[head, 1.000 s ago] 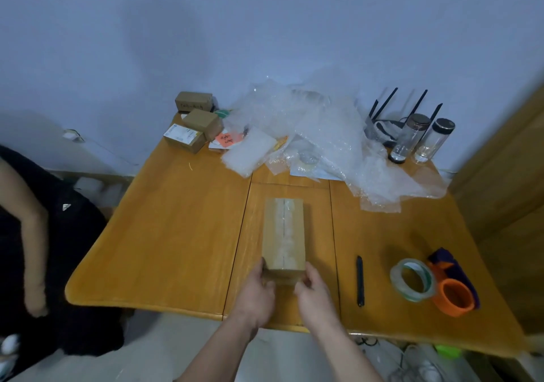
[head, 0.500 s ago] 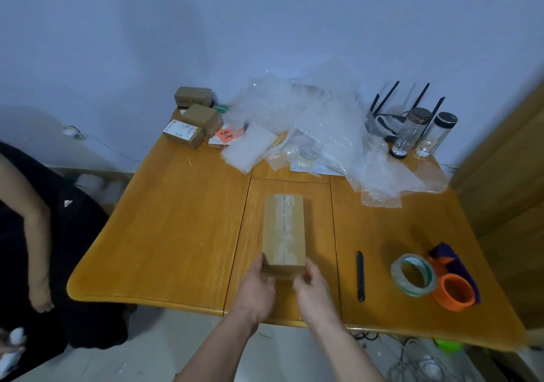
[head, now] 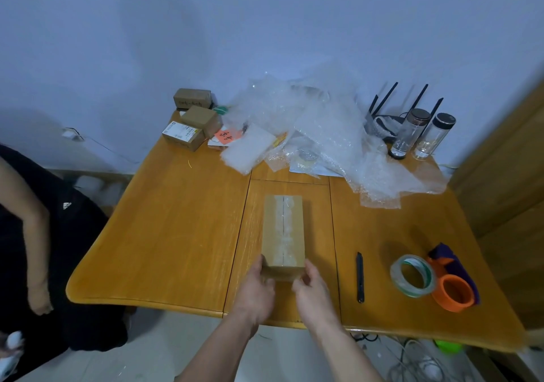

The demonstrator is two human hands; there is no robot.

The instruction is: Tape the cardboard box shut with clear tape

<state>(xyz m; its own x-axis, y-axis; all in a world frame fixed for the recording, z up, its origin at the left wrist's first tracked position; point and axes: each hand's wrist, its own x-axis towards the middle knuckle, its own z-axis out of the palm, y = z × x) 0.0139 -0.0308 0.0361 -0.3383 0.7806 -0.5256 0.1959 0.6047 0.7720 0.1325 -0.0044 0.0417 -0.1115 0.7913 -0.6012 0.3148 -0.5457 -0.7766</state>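
Note:
A long cardboard box (head: 283, 231) lies on the wooden table (head: 176, 234), its length running away from me. A strip of clear tape runs along its top seam and down over the near end. My left hand (head: 255, 291) presses against the near left corner of the box. My right hand (head: 314, 293) presses the near right corner and end face. Both hands touch the box's near end with fingers curled on it. A roll of clear tape (head: 412, 275) lies flat on the table to the right, apart from both hands.
A black pen-like cutter (head: 360, 277) lies right of the box. An orange tape roll (head: 453, 292) sits beside the clear one. Bubble wrap (head: 318, 134), small boxes (head: 191, 128) and two bottles (head: 412, 134) fill the far side. A seated person (head: 35, 234) is at left.
The hands stay on the box's near end, with only small shifts of the fingers. The box has not moved on the table.

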